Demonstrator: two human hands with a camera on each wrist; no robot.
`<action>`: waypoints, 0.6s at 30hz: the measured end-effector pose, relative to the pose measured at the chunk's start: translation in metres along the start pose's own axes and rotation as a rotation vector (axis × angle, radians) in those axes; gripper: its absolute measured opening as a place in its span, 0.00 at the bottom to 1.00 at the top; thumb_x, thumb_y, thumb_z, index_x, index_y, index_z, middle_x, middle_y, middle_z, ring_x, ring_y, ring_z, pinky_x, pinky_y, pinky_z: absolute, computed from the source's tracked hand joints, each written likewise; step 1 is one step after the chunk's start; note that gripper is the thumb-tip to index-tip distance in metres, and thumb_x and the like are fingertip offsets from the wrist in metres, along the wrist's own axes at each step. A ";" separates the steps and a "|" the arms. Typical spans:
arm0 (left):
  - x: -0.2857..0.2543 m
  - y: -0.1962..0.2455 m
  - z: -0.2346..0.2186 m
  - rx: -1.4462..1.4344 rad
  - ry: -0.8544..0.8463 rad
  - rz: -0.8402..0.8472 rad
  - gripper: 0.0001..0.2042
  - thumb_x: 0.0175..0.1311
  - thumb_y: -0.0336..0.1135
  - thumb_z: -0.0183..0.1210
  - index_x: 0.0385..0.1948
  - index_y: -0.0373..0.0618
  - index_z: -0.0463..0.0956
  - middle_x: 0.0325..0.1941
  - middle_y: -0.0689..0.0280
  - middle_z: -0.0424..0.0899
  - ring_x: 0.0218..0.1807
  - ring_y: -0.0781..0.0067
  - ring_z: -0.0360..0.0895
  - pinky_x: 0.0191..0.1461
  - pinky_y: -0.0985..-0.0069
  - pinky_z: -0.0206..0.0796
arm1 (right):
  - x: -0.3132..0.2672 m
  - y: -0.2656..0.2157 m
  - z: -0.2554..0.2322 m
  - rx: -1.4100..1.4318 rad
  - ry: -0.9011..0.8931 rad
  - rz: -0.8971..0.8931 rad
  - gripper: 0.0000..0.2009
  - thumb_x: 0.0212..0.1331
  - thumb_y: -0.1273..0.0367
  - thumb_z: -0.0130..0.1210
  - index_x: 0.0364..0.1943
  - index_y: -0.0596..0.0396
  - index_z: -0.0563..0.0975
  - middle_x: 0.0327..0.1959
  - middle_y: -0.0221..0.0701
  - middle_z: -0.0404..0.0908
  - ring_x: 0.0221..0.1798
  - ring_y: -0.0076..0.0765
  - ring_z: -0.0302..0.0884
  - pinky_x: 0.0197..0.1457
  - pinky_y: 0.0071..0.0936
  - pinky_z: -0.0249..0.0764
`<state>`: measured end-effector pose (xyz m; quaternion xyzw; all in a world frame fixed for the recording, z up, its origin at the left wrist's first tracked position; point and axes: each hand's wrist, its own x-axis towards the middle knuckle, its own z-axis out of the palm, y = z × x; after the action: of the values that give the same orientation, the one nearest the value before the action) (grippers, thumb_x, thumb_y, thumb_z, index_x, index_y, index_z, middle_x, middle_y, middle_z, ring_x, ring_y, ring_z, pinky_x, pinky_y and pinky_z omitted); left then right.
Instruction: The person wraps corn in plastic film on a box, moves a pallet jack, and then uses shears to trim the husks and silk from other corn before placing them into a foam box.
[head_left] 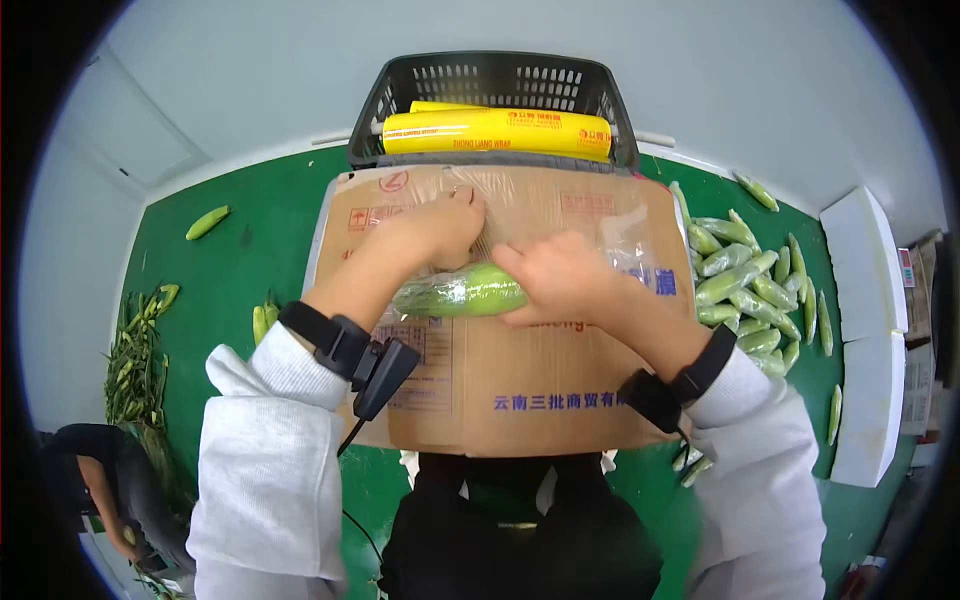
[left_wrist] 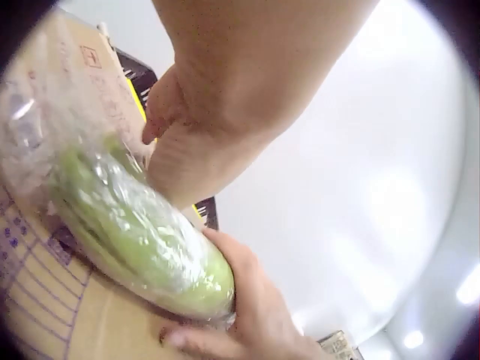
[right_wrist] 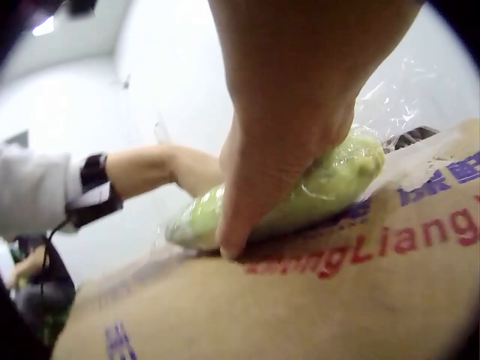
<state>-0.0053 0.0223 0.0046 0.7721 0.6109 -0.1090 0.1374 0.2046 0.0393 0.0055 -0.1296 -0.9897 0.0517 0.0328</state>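
A green ear of corn (head_left: 465, 292), still in its husk and wrapped in clear plastic film, lies across a printed cardboard sheet (head_left: 560, 360). My right hand (head_left: 560, 275) grips its right end, with thumb and fingers on opposite sides, as the left wrist view also shows. Just behind the corn, my left hand (head_left: 445, 228) is low over the cardboard with film around it; its fingers are partly hidden, and I cannot tell whether they pinch the film. Loose film (left_wrist: 37, 120) bunches past the corn's left end.
Yellow wrap rolls (head_left: 500, 132) lie in a black basket (head_left: 400, 75) behind the cardboard. Several wrapped ears (head_left: 745, 285) are piled on the green floor to the right, near a white foam box (head_left: 865, 340). Husks (head_left: 140, 350) and another person (head_left: 110, 480) are at left.
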 end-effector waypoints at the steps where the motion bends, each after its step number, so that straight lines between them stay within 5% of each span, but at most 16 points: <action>1: 0.000 0.006 -0.011 -0.014 -0.059 -0.021 0.39 0.49 0.40 0.65 0.59 0.24 0.56 0.65 0.40 0.58 0.65 0.47 0.60 0.66 0.67 0.58 | -0.007 -0.007 -0.008 0.047 -0.064 -0.012 0.29 0.40 0.47 0.63 0.39 0.55 0.71 0.37 0.37 0.77 0.40 0.45 0.77 0.43 0.39 0.71; 3: 0.004 0.012 -0.016 0.000 -0.078 -0.053 0.37 0.47 0.40 0.66 0.55 0.24 0.60 0.60 0.41 0.63 0.63 0.47 0.64 0.63 0.65 0.61 | -0.033 -0.028 -0.030 0.210 -0.093 -0.069 0.27 0.43 0.49 0.62 0.40 0.55 0.71 0.31 0.38 0.77 0.34 0.46 0.78 0.35 0.43 0.71; 5: 0.005 0.005 -0.017 -0.053 -0.064 -0.003 0.37 0.49 0.41 0.65 0.57 0.26 0.60 0.62 0.41 0.62 0.63 0.46 0.63 0.64 0.65 0.59 | -0.073 -0.053 -0.057 0.288 -0.358 -0.117 0.26 0.45 0.49 0.61 0.41 0.53 0.72 0.33 0.38 0.78 0.36 0.48 0.78 0.37 0.41 0.73; 7: -0.001 -0.002 -0.014 -0.126 0.008 0.035 0.36 0.51 0.43 0.64 0.58 0.28 0.60 0.64 0.42 0.60 0.65 0.45 0.61 0.66 0.65 0.57 | -0.107 -0.064 -0.062 0.463 -0.785 -0.057 0.29 0.46 0.49 0.61 0.47 0.55 0.73 0.38 0.45 0.79 0.41 0.51 0.78 0.46 0.42 0.73; 9: -0.013 0.001 0.000 -0.237 0.151 0.055 0.34 0.54 0.44 0.61 0.60 0.32 0.61 0.66 0.43 0.58 0.67 0.44 0.58 0.68 0.63 0.54 | -0.147 -0.059 -0.067 0.635 -0.767 0.168 0.31 0.49 0.48 0.60 0.51 0.57 0.71 0.38 0.45 0.79 0.45 0.49 0.78 0.49 0.41 0.72; 11: -0.044 0.041 0.020 -0.365 0.717 0.038 0.31 0.59 0.45 0.56 0.62 0.38 0.62 0.70 0.46 0.53 0.71 0.45 0.52 0.71 0.60 0.47 | -0.178 -0.064 -0.052 0.945 -0.377 0.552 0.31 0.51 0.48 0.58 0.51 0.58 0.70 0.37 0.43 0.79 0.47 0.45 0.78 0.48 0.38 0.73; 13: -0.075 0.102 0.004 -0.642 0.885 0.270 0.24 0.61 0.40 0.53 0.60 0.43 0.67 0.69 0.46 0.55 0.72 0.45 0.49 0.72 0.55 0.43 | -0.173 -0.069 -0.036 1.461 0.098 0.879 0.27 0.57 0.50 0.55 0.52 0.57 0.70 0.36 0.41 0.79 0.43 0.40 0.79 0.42 0.35 0.76; 15: -0.065 0.128 0.002 -0.900 1.017 0.388 0.22 0.61 0.38 0.51 0.57 0.44 0.69 0.69 0.47 0.55 0.72 0.47 0.48 0.72 0.55 0.41 | -0.139 -0.067 -0.052 2.043 -0.131 0.814 0.26 0.60 0.52 0.51 0.55 0.56 0.67 0.34 0.43 0.79 0.33 0.40 0.81 0.36 0.35 0.78; 16: -0.063 0.133 -0.001 -1.024 1.097 0.432 0.21 0.60 0.37 0.50 0.56 0.44 0.71 0.69 0.47 0.55 0.72 0.48 0.48 0.72 0.55 0.40 | -0.120 -0.078 -0.057 2.276 -0.242 0.654 0.36 0.57 0.39 0.45 0.57 0.56 0.65 0.35 0.49 0.77 0.30 0.46 0.79 0.32 0.35 0.78; 17: -0.065 0.132 -0.019 -1.251 1.114 0.357 0.19 0.61 0.37 0.48 0.54 0.45 0.70 0.64 0.50 0.60 0.65 0.52 0.58 0.66 0.56 0.51 | -0.101 -0.074 -0.045 2.782 -0.394 0.133 0.41 0.55 0.34 0.39 0.58 0.56 0.63 0.34 0.55 0.77 0.27 0.50 0.79 0.28 0.38 0.77; 18: -0.066 0.131 -0.038 -1.485 1.148 0.289 0.18 0.61 0.38 0.47 0.52 0.46 0.69 0.58 0.53 0.65 0.58 0.56 0.68 0.60 0.57 0.62 | -0.081 -0.083 -0.037 2.968 -0.425 -0.163 0.43 0.53 0.31 0.36 0.59 0.55 0.62 0.32 0.56 0.76 0.25 0.51 0.78 0.25 0.38 0.76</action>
<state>0.1071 -0.0535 0.0726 0.4910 0.3969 0.7215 0.2841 0.2646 -0.0576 0.0471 0.0841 -0.0294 0.9960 -0.0070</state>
